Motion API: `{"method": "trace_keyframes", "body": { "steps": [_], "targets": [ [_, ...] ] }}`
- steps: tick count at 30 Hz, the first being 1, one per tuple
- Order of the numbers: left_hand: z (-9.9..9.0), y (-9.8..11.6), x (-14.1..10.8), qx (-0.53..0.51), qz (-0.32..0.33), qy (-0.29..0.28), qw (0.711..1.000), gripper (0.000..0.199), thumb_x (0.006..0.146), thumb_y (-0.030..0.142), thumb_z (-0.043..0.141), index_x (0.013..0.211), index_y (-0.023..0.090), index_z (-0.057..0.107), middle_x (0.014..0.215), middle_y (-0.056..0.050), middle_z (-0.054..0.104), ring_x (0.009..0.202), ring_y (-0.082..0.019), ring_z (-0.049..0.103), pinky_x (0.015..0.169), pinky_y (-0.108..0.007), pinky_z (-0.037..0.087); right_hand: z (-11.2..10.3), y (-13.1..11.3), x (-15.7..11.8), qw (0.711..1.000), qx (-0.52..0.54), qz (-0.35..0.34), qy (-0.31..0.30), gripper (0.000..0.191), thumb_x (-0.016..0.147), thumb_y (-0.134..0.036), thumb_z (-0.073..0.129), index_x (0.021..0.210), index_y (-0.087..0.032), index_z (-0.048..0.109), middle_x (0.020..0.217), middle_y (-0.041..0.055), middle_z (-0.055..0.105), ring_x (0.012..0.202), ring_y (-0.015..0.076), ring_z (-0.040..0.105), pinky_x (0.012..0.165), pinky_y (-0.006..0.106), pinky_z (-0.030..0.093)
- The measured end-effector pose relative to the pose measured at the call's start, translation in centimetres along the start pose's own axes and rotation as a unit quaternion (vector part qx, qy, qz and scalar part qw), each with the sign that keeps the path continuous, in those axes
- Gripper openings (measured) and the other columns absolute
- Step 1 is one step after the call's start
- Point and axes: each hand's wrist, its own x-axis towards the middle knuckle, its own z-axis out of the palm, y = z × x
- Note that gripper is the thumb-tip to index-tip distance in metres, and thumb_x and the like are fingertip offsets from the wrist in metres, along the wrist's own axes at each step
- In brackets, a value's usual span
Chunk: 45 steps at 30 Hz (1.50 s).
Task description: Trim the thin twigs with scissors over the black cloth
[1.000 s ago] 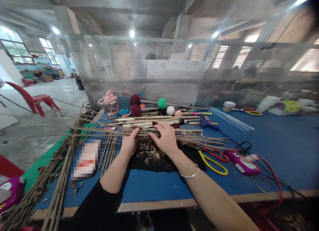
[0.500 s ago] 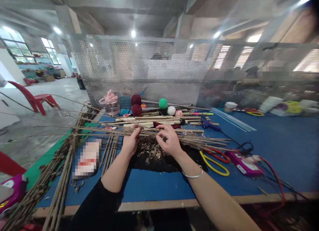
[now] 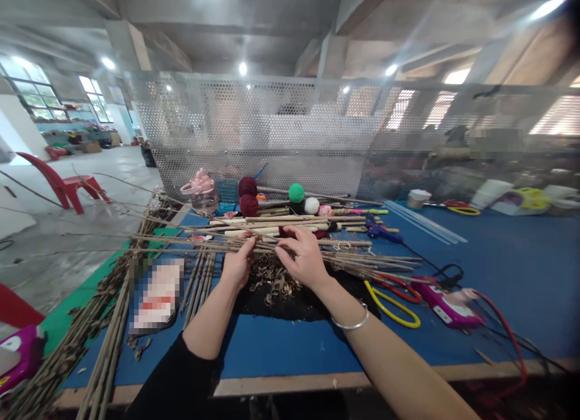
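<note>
My left hand (image 3: 238, 267) is closed, with thumb and fingers pinching several thin dried twigs (image 3: 181, 249) that run sideways across the table. Just right of it, my right hand (image 3: 304, 260) has its fingers curled and its thumb brought in on the same twigs; the exact contact point is hidden. More twig ends (image 3: 380, 261) fan out past the right wrist. Beneath both hands lies a heap of dry, curled scraps (image 3: 277, 281) on a black cloth (image 3: 290, 309). Pale peeled sticks (image 3: 290, 223) are laid crosswise behind the fingers.
Yarn balls (image 3: 296, 193) and a pink-lidded jar (image 3: 202, 193) stand before a perforated metal screen (image 3: 272, 130). Bundled stems (image 3: 109, 323) line the left edge. A blue glue gun (image 3: 380, 228), yellow-handled scissors (image 3: 392, 308) and a purple box with cables (image 3: 446, 303) lie rightward.
My right hand has slid a little left along the twigs, closer to my left hand. The left hand keeps its pinch in nearly the same spot. The view has shifted slightly.
</note>
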Motion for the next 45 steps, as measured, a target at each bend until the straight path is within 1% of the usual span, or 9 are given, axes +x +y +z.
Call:
{"method": "trace_keyframes", "body": {
  "steps": [9,15,19,24,31,34,37,40,45],
  "targets": [
    [0.0,0.1,-0.1,-0.008,-0.032,0.008,0.999,0.049,0.059,0.028,0.073,0.105,0.02,0.059,0.105,-0.006,0.063,0.083,-0.014,0.06,0.058,-0.019,0.043,2.4,-2.0,2.4,0.987,-0.11,0.048,-0.106,0.032,0.087,-0.036,0.041,0.087,-0.021,0.069,0.129,0.0107,0.045,0.115,0.0281,0.036,0.089,0.045,0.031],
    [0.1,-0.1,-0.2,-0.022,-0.016,-0.002,1.0,0.043,0.057,0.029,0.074,0.097,0.018,0.063,0.1,-0.005,0.064,0.085,-0.017,0.06,0.066,-0.024,0.046,3.3,-2.2,3.0,0.975,-0.047,0.127,-0.179,0.031,0.086,-0.035,0.041,0.085,-0.023,0.07,0.123,0.0092,0.052,0.11,0.0272,0.045,0.084,0.044,0.037],
    [0.2,0.0,-0.3,-0.019,-0.015,-0.004,1.0,0.043,0.058,0.03,0.074,0.098,0.018,0.063,0.101,-0.006,0.063,0.083,-0.016,0.059,0.061,-0.021,0.045,3.3,-1.9,3.2,0.984,0.043,0.131,-0.113,0.021,0.082,-0.03,0.05,0.076,-0.023,0.069,0.111,0.006,0.06,0.103,0.0215,0.051,0.088,0.038,0.038],
    [0.2,0.3,-0.5,-0.006,-0.013,-0.01,1.0,0.045,0.06,0.033,0.072,0.102,0.02,0.062,0.104,-0.005,0.062,0.081,-0.014,0.059,0.059,-0.02,0.045,2.0,-1.4,2.6,0.987,0.135,0.089,-0.014,0.02,0.084,-0.025,0.046,0.076,-0.019,0.064,0.095,0.0065,0.065,0.094,0.0175,0.055,0.085,0.032,0.04],
    [0.0,0.3,-0.2,0.003,-0.021,0.012,1.0,0.042,0.061,0.031,0.071,0.101,0.02,0.062,0.102,-0.005,0.063,0.082,-0.014,0.059,0.058,-0.019,0.043,-1.6,0.0,-0.5,0.996,0.012,-0.033,-0.081,0.013,0.075,-0.023,0.054,0.067,-0.021,0.064,0.11,0.0039,0.06,0.105,0.0225,0.046,0.093,0.042,0.027],
    [-0.1,0.1,-0.1,0.002,-0.027,0.013,1.0,0.041,0.06,0.029,0.072,0.1,0.021,0.063,0.102,-0.004,0.064,0.083,-0.015,0.06,0.06,-0.02,0.044,-1.3,0.5,-1.4,0.997,-0.02,-0.024,-0.074,0.009,0.073,-0.028,0.058,0.075,-0.022,0.064,0.112,0.0044,0.058,0.106,0.0233,0.045,0.093,0.043,0.026],
    [-0.1,0.0,-0.1,0.004,-0.026,0.009,1.0,0.041,0.058,0.026,0.072,0.098,0.02,0.063,0.103,-0.005,0.063,0.083,-0.016,0.06,0.063,-0.023,0.045,-0.3,0.6,-1.3,0.999,-0.036,-0.008,-0.04,0.018,0.075,-0.034,0.057,0.087,-0.022,0.064,0.113,0.0067,0.056,0.107,0.023,0.044,0.093,0.041,0.026],
    [-0.2,-0.1,-0.1,0.008,-0.017,0.001,1.0,0.042,0.058,0.025,0.072,0.098,0.019,0.063,0.105,-0.006,0.063,0.084,-0.017,0.06,0.064,-0.024,0.045,0.6,0.3,-0.6,0.997,-0.05,-0.02,-0.052,0.023,0.08,-0.037,0.054,0.097,-0.026,0.065,0.113,0.0063,0.055,0.105,0.0224,0.044,0.091,0.04,0.027],
    [-0.1,-0.1,-0.1,0.005,-0.012,-0.009,1.0,0.043,0.058,0.025,0.072,0.099,0.018,0.062,0.104,-0.007,0.063,0.085,-0.018,0.06,0.067,-0.026,0.046,1.2,0.2,-0.4,0.998,-0.023,-0.029,-0.055,0.018,0.083,-0.033,0.052,0.09,-0.027,0.068,0.098,0.0044,0.061,0.093,0.0187,0.048,0.083,0.035,0.033]
  ]
}}
